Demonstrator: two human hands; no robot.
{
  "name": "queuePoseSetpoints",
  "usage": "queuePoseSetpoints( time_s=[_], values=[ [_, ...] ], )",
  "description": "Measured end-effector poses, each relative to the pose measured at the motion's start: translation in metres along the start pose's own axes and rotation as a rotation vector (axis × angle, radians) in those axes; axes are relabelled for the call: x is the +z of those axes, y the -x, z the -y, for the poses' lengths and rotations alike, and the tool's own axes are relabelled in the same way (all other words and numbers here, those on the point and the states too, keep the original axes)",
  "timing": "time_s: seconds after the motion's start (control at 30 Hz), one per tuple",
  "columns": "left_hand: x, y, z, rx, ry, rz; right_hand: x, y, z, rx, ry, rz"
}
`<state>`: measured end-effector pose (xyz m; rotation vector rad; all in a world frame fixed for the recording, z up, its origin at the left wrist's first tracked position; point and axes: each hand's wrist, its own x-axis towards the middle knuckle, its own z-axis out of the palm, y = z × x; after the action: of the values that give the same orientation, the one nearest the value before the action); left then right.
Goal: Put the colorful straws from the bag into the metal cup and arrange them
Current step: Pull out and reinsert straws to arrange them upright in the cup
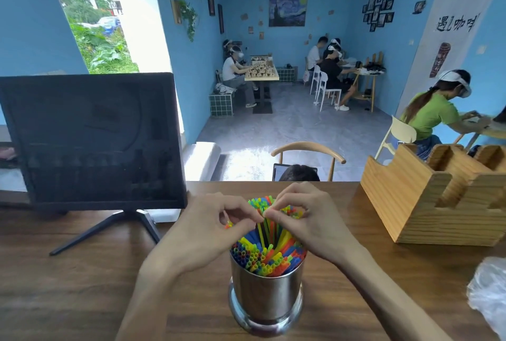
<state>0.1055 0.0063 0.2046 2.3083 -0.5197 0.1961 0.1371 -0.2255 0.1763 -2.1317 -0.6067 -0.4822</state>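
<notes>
On wooden table, left hand and right hand pinch straws above metal cup.

Our hands cover the tops of several straws; the plastic bag is cut off at the right edge.

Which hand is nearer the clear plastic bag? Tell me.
Right. The right hand pinches straws above the metal cup, on the side toward the plastic bag; the left hand is across the cup, farther away.
</notes>
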Motion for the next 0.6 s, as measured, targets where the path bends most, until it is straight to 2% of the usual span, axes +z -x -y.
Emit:
queuePoseSetpoints(
  time_s=[0.13, 0.2, 0.6],
  values=[
    [0.000, 0.012, -0.004, 0.019, 0.100, 0.239, -0.007, -0.005, -0.005, 0.066, 0.035, 0.061],
    [0.003, 0.013, -0.006, 0.046, 0.054, 0.286, -0.007, -0.005, -0.006, 0.074, 0.041, 0.075],
    [0.011, 0.015, -0.004, 0.119, -0.054, 0.174, -0.003, -0.005, -0.008, 0.097, 0.030, 0.067]
  ],
)
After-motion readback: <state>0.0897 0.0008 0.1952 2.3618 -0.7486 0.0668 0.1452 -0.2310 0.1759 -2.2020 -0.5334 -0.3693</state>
